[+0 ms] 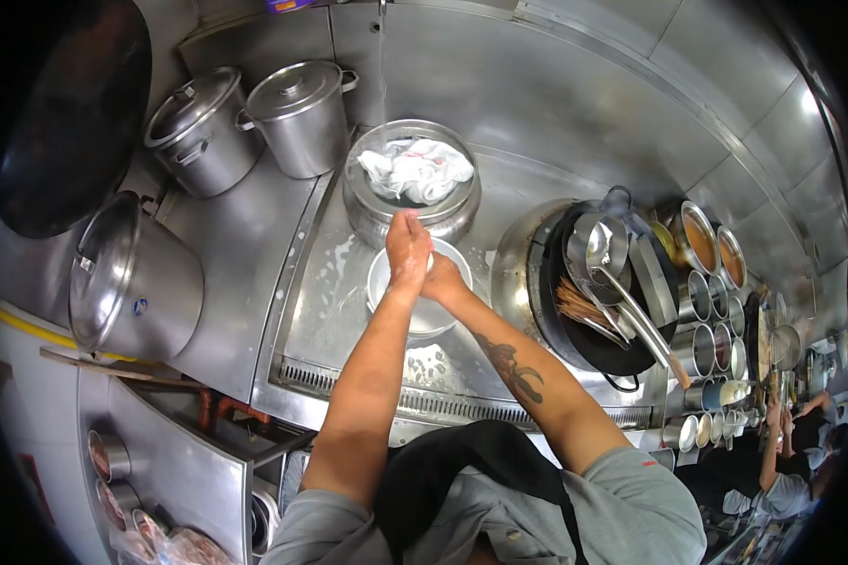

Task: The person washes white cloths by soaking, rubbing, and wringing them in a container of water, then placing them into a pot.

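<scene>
Over a white bowl my two hands meet, pressed close together. My left hand looks wet, its fingers held together and pointing at the metal pot beyond. Against it, partly covered, is my right hand with its fingers curled in. A bit of white shows between the palms, too small to name. Just past my fingertips, a wet white cloth lies bunched on top of the metal pot, touched by neither hand.
Lidded stockpots stand at the left. To the right, a black wok holds a ladle and a bamboo brush. Several metal containers line the far right, near other people. A drain grate runs along the front.
</scene>
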The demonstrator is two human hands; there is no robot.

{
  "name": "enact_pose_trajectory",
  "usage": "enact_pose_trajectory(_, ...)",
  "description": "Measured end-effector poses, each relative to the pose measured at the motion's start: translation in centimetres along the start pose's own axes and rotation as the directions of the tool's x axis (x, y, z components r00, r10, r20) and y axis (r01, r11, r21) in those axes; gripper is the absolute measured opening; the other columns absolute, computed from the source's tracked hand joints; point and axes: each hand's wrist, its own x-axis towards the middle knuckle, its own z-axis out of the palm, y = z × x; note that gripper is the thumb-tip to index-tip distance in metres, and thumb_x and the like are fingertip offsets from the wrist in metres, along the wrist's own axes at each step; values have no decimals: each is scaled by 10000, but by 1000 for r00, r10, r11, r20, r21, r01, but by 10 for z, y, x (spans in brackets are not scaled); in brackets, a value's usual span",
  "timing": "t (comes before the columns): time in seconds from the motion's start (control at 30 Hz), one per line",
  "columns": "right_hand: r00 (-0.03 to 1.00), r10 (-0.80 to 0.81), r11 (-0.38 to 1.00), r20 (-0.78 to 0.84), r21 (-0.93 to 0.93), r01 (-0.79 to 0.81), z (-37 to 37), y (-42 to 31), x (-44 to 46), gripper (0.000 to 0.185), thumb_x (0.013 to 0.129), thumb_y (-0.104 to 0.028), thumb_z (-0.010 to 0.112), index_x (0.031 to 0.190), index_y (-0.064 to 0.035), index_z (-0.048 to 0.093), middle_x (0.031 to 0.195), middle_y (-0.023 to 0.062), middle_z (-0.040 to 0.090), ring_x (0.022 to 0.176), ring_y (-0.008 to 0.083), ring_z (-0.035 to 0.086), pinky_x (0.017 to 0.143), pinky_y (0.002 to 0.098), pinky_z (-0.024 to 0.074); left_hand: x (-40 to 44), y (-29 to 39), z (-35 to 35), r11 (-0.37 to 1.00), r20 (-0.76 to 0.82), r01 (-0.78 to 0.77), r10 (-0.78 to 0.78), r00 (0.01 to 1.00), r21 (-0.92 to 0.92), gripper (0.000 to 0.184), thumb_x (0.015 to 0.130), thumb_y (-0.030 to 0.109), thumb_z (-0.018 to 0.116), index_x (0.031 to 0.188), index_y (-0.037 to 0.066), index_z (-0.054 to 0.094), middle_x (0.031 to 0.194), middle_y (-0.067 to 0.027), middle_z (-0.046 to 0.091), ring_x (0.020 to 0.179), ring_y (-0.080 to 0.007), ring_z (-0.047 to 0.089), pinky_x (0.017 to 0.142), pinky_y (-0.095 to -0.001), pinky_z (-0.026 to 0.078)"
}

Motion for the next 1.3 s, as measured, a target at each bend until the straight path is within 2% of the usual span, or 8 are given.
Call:
enact_pose_trajectory(0.13,854,391,837,343,254,-485,-50,-44,-46,782,662,-341,790,1290,-16,457,888,152,648,707,242,627,556,324,499,1,-76,-20,985,-51,100,-94,994,141,256,903,210,483,959,-26,566,753,-144,632,703,-290,610,666,-395,484)
enact_pose_trajectory(0.23,903,168,887,395,338,-313,-76,-32,-18,906,677,-345,802,1359,19,329,947,138,620,712,202,601,497,266,472,-16,-81,-41,836,108,505,-534,838,215,292,879,251,486,943,-12,596,837,-182,651,820,-349,617,762,-402,484)
enact_pose_trajectory(0.33,961,186,710,204,648,-275,-105,-62,25,823,676,-240,803,1305,74,375,1123,210,544,803,246,605,571,308,508,-29,-140,-44,703,515,-165,-321,795,692,306,828,256,485,1006,33,596,1019,-229,626,985,-388,599,859,-410,473)
enact_pose_trajectory(0.5,987,-129,851,-93,500,158,-91,-31,61,669,699,-236,771,1233,43,480,1097,180,596,847,248,619,665,311,515,-67,-68,-23,178,369,-361,-729,577,916,518,813,274,506,1312,135,489,1345,-103,486,1258,-293,435,1005,-585,304)
enact_pose_trajectory(0.7,979,-184,974,91,147,170,-37,29,12,450,690,-118,657,1127,-31,592,977,133,653,855,231,625,776,333,503,-52,-115,-40,309,549,-562,-770,326,767,405,818,176,457,1186,75,593,1246,-136,563,1137,-284,549,954,-432,415)
enact_pose_trajectory(0.9,930,-290,957,225,45,288,-28,33,-21,461,687,-115,647,1136,-39,570,1024,174,616,930,310,610,844,375,476,-18,-40,-80,902,711,-30,-319,626,431,220,863,206,545,973,26,609,927,-108,633,895,-214,604,809,-341,462)
enact_pose_trajectory(1.0,929,-258,966,266,42,256,-28,26,-9,332,743,-154,647,1039,-16,592,922,139,636,878,263,615,822,361,476,-20,40,-85,905,610,395,-403,682,157,190,878,218,558,970,55,592,912,-53,610,868,-158,579,790,-309,459)
enact_pose_trajectory(1.3,908,-392,708,145,678,197,-131,-102,-19,113,878,-136,544,870,-43,610,806,14,617,788,97,582,726,251,472,-21,4,-92,815,387,540,-437,812,-212,154,907,197,553,996,71,566,859,-26,584,790,-134,555,702,-292,448)
